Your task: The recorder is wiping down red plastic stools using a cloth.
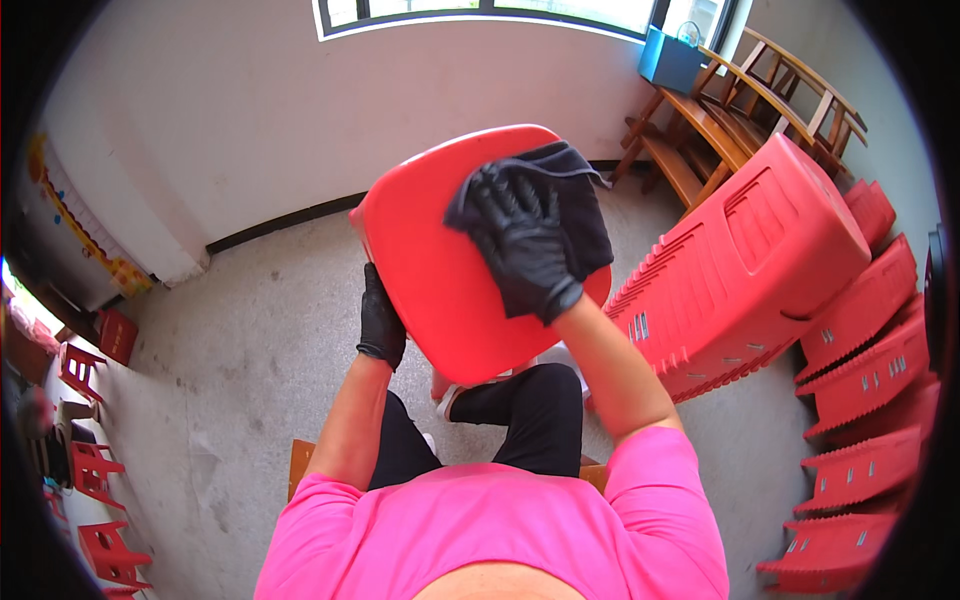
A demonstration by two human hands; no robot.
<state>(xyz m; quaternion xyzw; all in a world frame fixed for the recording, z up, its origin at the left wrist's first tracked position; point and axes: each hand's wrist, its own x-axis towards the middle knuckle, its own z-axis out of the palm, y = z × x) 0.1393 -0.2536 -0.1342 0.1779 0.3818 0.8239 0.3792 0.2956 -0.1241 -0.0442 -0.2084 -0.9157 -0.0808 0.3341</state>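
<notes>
A red plastic stool (427, 262) is in front of me, its smooth, rounded seat facing up towards the camera. My left hand (382, 319), in a black glove, grips the stool's left edge; its fingertips are hidden behind the rim. Over the right part of the seat lies a dark cloth (581, 202). My right hand (521, 244), also black-gloved, presses flat on the cloth with its fingers spread over it. The cloth hangs across the seat's upper right edge.
Tall stacks of red plastic stools (757, 247) stand close on the right, with more stacks (862, 382) behind. Wooden benches (697, 120) bear a blue bag (667, 60) at the upper right. Small red stools (109, 551) line the far left. A white wall (247, 112) rises ahead.
</notes>
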